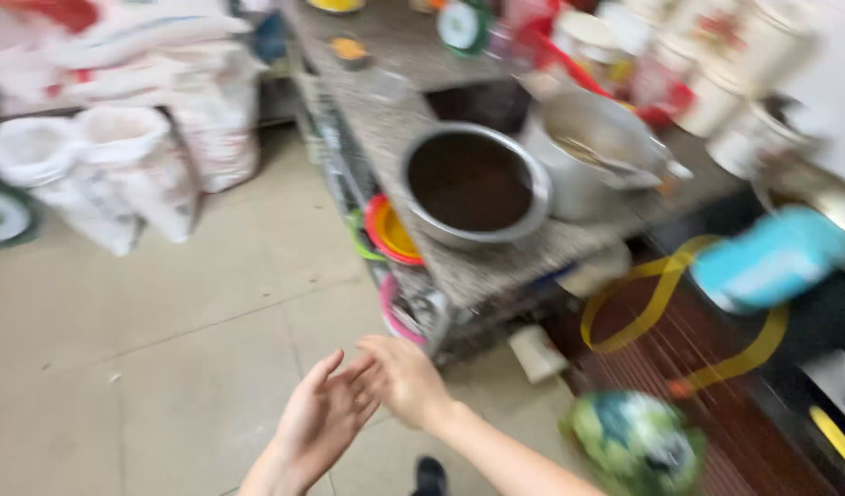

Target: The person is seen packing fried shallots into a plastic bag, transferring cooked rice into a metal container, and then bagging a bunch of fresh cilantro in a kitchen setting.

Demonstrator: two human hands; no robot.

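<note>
Both hands meet low in front of the body, over the tiled floor (165, 312). Left hand (317, 427) flat and spread, fingers together pointing up-right; right hand (406, 377) laid across its fingertips, palm down, loosely open. They touch, nothing held between them, looks like rubbing or brushing off, but motion blur makes that a guess. Nearest things: a steel pot (473, 184) with dark contents, sitting near the front edge of the speckled stone tabletop (496, 266), well apart from the hands. Just behind it a second pot (592, 152) with a utensil resting inside. Coloured plastic bowls (390, 234) stacked on a rack under the tabletop edge, likely stored there for easy reach. White sacks (119, 156) stand on the floor at left. Blurred teal object (771, 257) at right, cannot identify. Dark shoe (430, 476) at the bottom edge.
</note>
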